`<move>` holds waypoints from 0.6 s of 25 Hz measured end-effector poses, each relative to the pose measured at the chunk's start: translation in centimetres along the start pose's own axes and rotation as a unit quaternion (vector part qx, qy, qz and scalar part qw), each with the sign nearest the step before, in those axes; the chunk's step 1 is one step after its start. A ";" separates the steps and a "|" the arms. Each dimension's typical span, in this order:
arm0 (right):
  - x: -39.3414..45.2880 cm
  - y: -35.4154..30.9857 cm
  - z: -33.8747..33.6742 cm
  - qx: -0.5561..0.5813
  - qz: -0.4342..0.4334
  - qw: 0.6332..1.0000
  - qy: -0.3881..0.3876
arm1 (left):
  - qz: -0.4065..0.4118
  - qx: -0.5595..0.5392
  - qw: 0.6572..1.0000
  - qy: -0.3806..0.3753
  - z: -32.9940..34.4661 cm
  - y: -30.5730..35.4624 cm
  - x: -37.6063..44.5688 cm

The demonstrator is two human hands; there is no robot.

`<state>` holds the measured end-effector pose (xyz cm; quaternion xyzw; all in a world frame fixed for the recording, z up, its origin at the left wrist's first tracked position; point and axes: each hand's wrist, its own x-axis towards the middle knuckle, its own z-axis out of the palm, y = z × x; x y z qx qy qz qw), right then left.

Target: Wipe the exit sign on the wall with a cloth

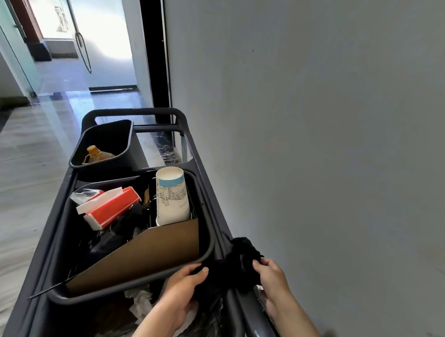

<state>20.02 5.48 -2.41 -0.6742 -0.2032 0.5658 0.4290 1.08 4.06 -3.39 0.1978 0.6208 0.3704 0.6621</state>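
A black cloth (232,269) hangs bunched over the right rail of a dark grey cleaning cart (191,150). My left hand (182,291) grips its left end just behind the large bin. My right hand (272,275) pinches its right end close to the wall. Both hands are closed on the cloth. No exit sign shows in this view; only a bare grey wall (323,122) rises to the right of the cart.
The cart's large bin (208,248) holds a paper cup (171,196), a red and white box (109,207), cardboard and black bags. A smaller bin (100,145) with a bottle sits farther ahead. Glass doors (76,29) stand beyond, with tiled floor (14,181) left.
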 end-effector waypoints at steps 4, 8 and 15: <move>1.4 0.8 -0.2 -0.020 0.026 0.999 -0.012 | -0.011 0.033 0.999 0.035 0.3 -0.5 0.4; 0.9 0.8 -1.3 -0.030 0.011 0.999 -0.042 | 0.007 0.045 0.998 0.042 0.4 -0.7 -0.4; -2.8 -0.1 -6.0 -0.068 -0.069 0.995 0.018 | 0.160 0.110 0.975 0.112 -1.2 0.1 -3.5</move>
